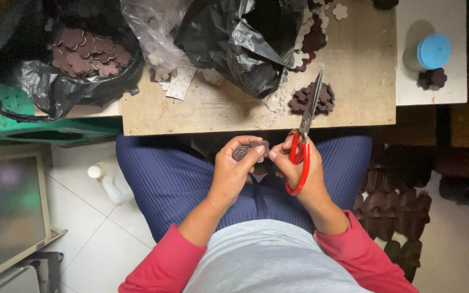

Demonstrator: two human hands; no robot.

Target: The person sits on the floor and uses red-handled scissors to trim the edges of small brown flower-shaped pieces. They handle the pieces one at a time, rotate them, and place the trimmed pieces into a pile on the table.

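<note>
Flower pieces: a few dark brown flower-shaped cut-outs (251, 148) sit pinched between thumb and fingers of the left hand (236, 167), over the lap, just below the bench (354, 81) edge.
Right hand: the right hand (299, 168) is closed through the red handles of the scissors (304, 135); blades together, tips pointing up over the bench.
Doing it well: in my judgement, keep the pieces gripped near their edge, fingertips clear of the blades.
Hard to see: the pieces' count and joins are unclear; the black bag (240, 43) hides its contents.
</note>
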